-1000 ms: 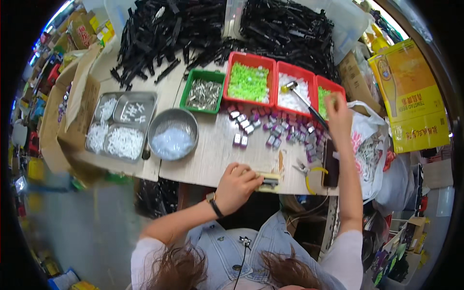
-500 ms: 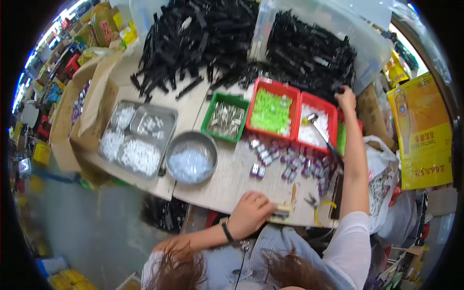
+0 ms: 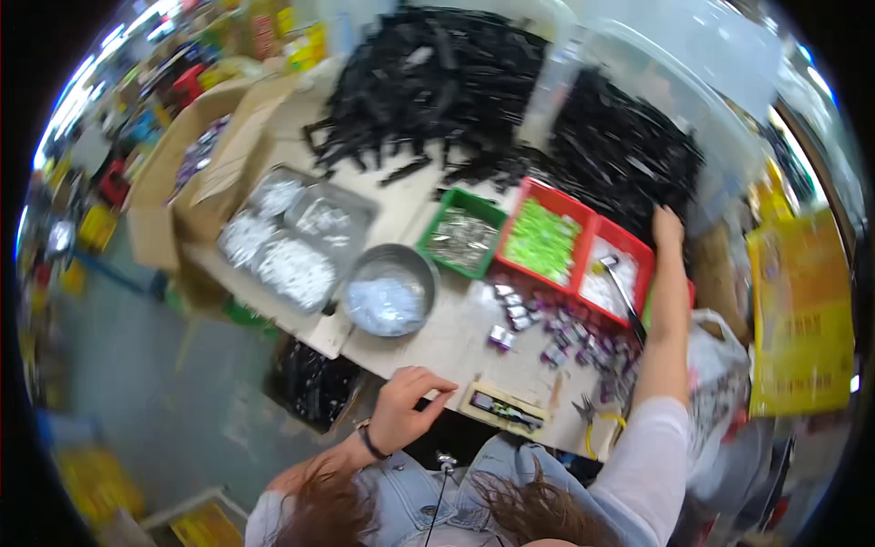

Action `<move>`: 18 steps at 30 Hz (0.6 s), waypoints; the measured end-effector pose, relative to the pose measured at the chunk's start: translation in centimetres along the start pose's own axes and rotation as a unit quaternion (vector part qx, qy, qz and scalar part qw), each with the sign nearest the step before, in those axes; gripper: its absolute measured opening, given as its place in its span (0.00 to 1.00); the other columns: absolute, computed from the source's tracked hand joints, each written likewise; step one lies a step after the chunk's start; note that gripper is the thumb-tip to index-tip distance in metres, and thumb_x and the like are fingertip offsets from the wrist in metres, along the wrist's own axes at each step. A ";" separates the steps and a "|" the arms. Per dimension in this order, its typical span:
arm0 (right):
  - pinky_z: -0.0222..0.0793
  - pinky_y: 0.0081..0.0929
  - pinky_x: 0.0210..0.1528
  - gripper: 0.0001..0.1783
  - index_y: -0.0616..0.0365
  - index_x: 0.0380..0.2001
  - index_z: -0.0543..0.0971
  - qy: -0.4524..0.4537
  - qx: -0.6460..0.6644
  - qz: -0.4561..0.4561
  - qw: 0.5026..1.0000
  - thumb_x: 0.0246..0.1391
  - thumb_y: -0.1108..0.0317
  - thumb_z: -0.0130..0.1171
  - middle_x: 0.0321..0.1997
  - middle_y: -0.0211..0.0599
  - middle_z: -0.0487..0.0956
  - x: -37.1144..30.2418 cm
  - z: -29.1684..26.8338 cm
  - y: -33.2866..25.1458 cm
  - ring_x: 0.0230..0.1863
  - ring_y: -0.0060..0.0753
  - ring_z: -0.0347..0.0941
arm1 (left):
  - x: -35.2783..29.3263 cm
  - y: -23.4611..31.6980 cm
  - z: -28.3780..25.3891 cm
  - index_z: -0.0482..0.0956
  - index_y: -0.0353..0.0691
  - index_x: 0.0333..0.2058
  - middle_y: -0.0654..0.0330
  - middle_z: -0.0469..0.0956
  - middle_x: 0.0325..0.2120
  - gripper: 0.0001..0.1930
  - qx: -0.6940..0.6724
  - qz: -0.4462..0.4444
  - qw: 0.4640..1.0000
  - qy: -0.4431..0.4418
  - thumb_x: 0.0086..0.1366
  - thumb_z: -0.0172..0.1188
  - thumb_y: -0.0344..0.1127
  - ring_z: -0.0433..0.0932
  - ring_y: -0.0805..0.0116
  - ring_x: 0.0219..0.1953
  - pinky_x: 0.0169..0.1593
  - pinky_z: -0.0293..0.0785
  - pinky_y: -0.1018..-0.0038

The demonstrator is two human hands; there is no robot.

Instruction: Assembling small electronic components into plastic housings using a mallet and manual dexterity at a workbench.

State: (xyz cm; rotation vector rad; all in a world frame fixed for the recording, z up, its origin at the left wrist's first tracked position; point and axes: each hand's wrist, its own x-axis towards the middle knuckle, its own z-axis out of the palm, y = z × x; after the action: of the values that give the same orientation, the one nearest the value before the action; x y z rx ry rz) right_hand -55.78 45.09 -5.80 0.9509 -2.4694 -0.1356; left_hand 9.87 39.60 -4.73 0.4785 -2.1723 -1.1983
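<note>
Left-hand grip: thumb and forefinger tips look pressed together in a loop, nothing visible between them; the left hand (image 3: 406, 410) is just off the fixture's 9 o'clock end.
Cream fixture (image 3: 483, 416): hub of this clock, at the table's near edge, a dark piece (image 3: 507, 410) lying in it, neither hand touching.
Yellow-handled pliers (image 3: 590, 418): 3 o'clock.
Purple-and-silver pieces (image 3: 591, 348): strewn between 1 and 2.
Metal bowl (image 3: 394, 260): between 10 and 11.
Red bins (image 3: 584, 257): 12 to 2, holding green and white bits.
Right-hand grip: blurred; I cannot tell whether fingers are spread or pinching. The right hand (image 3: 668, 226) is beyond the bins, between 1 and 2, at the heap's edge.
Black parts (image 3: 620, 137): heaped around 1; the step in hand looks like picking here. The next move calls, I judge, for a fine pinch separating one strip from the tangle.
</note>
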 end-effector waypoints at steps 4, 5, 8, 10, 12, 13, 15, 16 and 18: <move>0.75 0.47 0.41 0.11 0.55 0.33 0.81 -0.038 -0.023 -0.066 0.997 0.56 0.68 0.47 0.38 0.50 0.80 -2.6 -3.2 -1.0 0.40 0.54 0.78 | 1.1 0.6 -0.1 0.81 0.40 0.34 0.58 0.78 0.28 0.08 -0.032 0.022 0.999 0.006 0.54 0.64 0.26 0.76 0.58 0.33 0.39 0.71 0.67; 0.74 0.49 0.43 0.10 0.53 0.35 0.82 0.028 -0.018 -0.085 0.996 0.54 0.69 0.51 0.37 0.51 0.80 -3.1 -4.6 -0.8 0.42 0.55 0.77 | 1.1 1.0 -0.1 0.81 0.41 0.36 0.58 0.78 0.29 0.09 -0.026 0.036 0.999 0.013 0.55 0.64 0.26 0.76 0.57 0.34 0.40 0.71 0.67; 0.71 0.46 0.44 0.16 0.55 0.46 0.75 0.072 0.090 -0.023 0.993 0.53 0.70 0.55 0.40 0.52 0.79 -6.4 -11.5 -1.1 0.44 0.57 0.76 | 3.3 2.3 -0.4 0.79 0.43 0.45 0.57 0.77 0.35 0.15 -0.027 0.109 0.993 0.028 0.56 0.64 0.28 0.76 0.57 0.39 0.44 0.71 0.66; 0.70 0.43 0.45 0.18 0.56 0.50 0.70 0.069 0.372 -0.122 0.917 0.55 0.72 0.54 0.40 0.52 0.78 -12.6 -18.4 -7.4 0.44 0.59 0.75 | 4.5 3.3 -0.3 0.74 0.46 0.54 0.53 0.74 0.47 0.24 -0.019 0.143 0.988 0.056 0.57 0.65 0.33 0.74 0.55 0.47 0.50 0.70 0.63; 0.69 0.41 0.45 0.17 0.58 0.49 0.70 0.023 0.340 -0.198 0.919 0.55 0.75 0.54 0.40 0.54 0.76 -21.2 -27.0 -13.1 0.45 0.59 0.74 | 6.5 4.5 -0.1 0.68 0.47 0.60 0.50 0.68 0.57 0.31 0.095 0.212 0.970 0.075 0.57 0.65 0.37 0.69 0.51 0.55 0.57 0.66 0.60; 0.69 0.42 0.46 0.18 0.59 0.50 0.69 -0.038 0.368 -0.183 0.911 0.54 0.76 0.54 0.42 0.55 0.75 -24.3 -28.4 -14.5 0.46 0.59 0.74 | 7.0 4.4 0.5 0.65 0.48 0.62 0.50 0.61 0.62 0.33 0.107 0.211 0.971 0.033 0.57 0.65 0.40 0.65 0.48 0.59 0.61 0.62 0.56; 0.68 0.41 0.46 0.19 0.61 0.50 0.69 -0.101 0.399 -0.177 0.894 0.53 0.77 0.55 0.45 0.56 0.74 -28.6 -29.6 -16.2 0.47 0.59 0.72 | 8.1 3.5 1.5 0.71 0.46 0.58 0.50 0.70 0.54 0.28 0.106 0.221 0.968 -0.057 0.57 0.64 0.39 0.73 0.52 0.51 0.53 0.70 0.62; 0.69 0.41 0.46 0.18 0.61 0.49 0.69 -0.114 0.394 -0.176 0.895 0.54 0.76 0.55 0.45 0.56 0.74 -30.2 -29.5 -16.3 0.47 0.59 0.72 | 8.1 3.0 2.5 0.74 0.44 0.54 0.51 0.74 0.50 0.25 0.065 0.200 0.967 -0.146 0.57 0.64 0.39 0.76 0.54 0.46 0.49 0.73 0.65; 0.69 0.40 0.46 0.18 0.61 0.49 0.69 -0.120 0.425 -0.202 0.874 0.55 0.74 0.57 0.43 0.53 0.74 -32.1 -28.1 -16.2 0.46 0.59 0.72 | 7.7 2.4 2.3 0.79 0.41 0.46 0.54 0.79 0.39 0.18 0.025 0.204 0.969 -0.140 0.56 0.65 0.35 0.79 0.55 0.37 0.41 0.75 0.67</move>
State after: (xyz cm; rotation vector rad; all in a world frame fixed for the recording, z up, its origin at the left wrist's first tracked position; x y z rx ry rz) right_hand -12.11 56.11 1.62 1.9013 -2.5057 0.8131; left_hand 2.50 37.91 -1.10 -0.1296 -2.3880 -1.0287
